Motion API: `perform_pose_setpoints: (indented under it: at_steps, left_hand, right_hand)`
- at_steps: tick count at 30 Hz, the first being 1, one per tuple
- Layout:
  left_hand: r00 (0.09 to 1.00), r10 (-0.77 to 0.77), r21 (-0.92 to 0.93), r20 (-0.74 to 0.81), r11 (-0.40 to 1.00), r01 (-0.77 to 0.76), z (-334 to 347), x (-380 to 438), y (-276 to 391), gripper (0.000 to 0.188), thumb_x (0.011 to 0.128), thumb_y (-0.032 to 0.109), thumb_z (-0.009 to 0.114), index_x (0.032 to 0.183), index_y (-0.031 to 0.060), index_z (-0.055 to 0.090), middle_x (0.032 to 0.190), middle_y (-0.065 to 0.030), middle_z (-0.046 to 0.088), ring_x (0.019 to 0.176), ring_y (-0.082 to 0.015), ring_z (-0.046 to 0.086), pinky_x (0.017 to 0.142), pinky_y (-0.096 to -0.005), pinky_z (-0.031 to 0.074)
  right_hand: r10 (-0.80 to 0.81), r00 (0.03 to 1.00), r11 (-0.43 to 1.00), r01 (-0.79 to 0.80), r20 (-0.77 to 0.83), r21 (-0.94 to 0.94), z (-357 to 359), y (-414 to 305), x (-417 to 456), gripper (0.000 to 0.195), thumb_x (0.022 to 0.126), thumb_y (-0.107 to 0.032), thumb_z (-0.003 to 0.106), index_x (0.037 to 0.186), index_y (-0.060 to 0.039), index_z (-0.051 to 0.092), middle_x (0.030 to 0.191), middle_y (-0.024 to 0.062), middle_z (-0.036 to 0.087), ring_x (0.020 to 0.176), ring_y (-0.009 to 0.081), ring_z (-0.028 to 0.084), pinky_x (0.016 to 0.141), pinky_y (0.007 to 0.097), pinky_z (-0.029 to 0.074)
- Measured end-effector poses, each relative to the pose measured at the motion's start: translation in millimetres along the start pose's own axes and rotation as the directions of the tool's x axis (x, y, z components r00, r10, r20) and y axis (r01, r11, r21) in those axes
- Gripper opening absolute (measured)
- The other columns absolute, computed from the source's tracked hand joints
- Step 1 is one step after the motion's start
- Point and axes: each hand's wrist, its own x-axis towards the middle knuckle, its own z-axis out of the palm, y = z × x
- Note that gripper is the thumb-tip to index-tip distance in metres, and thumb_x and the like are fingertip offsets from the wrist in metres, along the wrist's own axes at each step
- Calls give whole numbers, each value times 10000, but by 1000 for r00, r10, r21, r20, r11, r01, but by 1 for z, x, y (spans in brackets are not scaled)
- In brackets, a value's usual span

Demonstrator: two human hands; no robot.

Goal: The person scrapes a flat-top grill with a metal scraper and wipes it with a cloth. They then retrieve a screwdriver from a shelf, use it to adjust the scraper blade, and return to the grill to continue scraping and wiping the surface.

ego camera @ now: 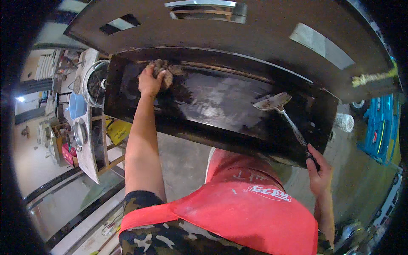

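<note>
In front of me is a long dark box (pixel 216 92) with raised sides and a glossy, wet-looking, streaked floor. My left hand (pixel 150 81) grips a crumpled brown rag (pixel 167 78) and presses it against the floor near the far left corner. Its fingers partly cover the cloth. Over the right end, my right hand (pixel 319 172) holds the dark grip of a squeegee (pixel 291 122). The wide, dirty head of this tool is at the right part of the floor; whether it touches is hard to tell.
Behind the box rises a dark panel (pixel 264 35) with rectangular cutouts. A table (pixel 87 162) at left bears a bucket (pixel 97 83), a blue plastic basin (pixel 77 105) and a metal bowl (pixel 79 133). A yellow bag (pixel 118 130) is beneath. Blue crates (pixel 381 127) stand at right.
</note>
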Motion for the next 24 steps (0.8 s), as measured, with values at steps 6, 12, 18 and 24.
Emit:
perform_pose_setpoints:
  at_steps: [6, 12, 18, 24]
  left_hand:
    - [845, 529, -127, 84, 846, -517, 22, -110, 223, 720, 546, 554, 721, 1124, 159, 552, 1149, -118, 516, 1061, -322, 462, 877, -469, 377]
    - [496, 742, -242, 450, 636, -732, 32, -192, 349, 643, 576, 411, 737, 1163, 249, 532, 1294, -113, 379, 1208, -329, 323, 934, -507, 294]
    - [607, 675, -215, 419, 723, -656, 4, -164, 254, 586, 566, 306, 737, 1112, 220, 545, 1204, -114, 461, 1145, -284, 408, 924, -532, 273]
    - [909, 308, 151, 282, 921, -359, -32, -90, 60, 583, 635, 255, 725, 1176, 231, 508, 1256, -25, 459, 1194, -214, 389, 943, -538, 257]
  right_hand:
    - [-28, 964, 988, 67, -264, 140, -17, 53, -31, 358, 821, -40, 536, 1178, -51, 544, 784, -44, 520, 621, 29, 400, 542, 174, 330]
    - [60, 937, 985, 0, -346, 171, -44, 81, -45, 348, 846, -71, 504, 1192, -44, 527, 685, -66, 453, 556, 15, 353, 486, 166, 269]
    - [150, 958, 964, -87, -245, 253, -30, 77, -37, 355, 841, -77, 517, 1196, -80, 530, 646, -78, 430, 539, 14, 351, 479, 166, 268]
    - [12, 999, 998, -9, -42, 69, 2, 77, -26, 356, 826, -65, 528, 1181, -89, 541, 660, -57, 457, 558, 34, 375, 502, 185, 305]
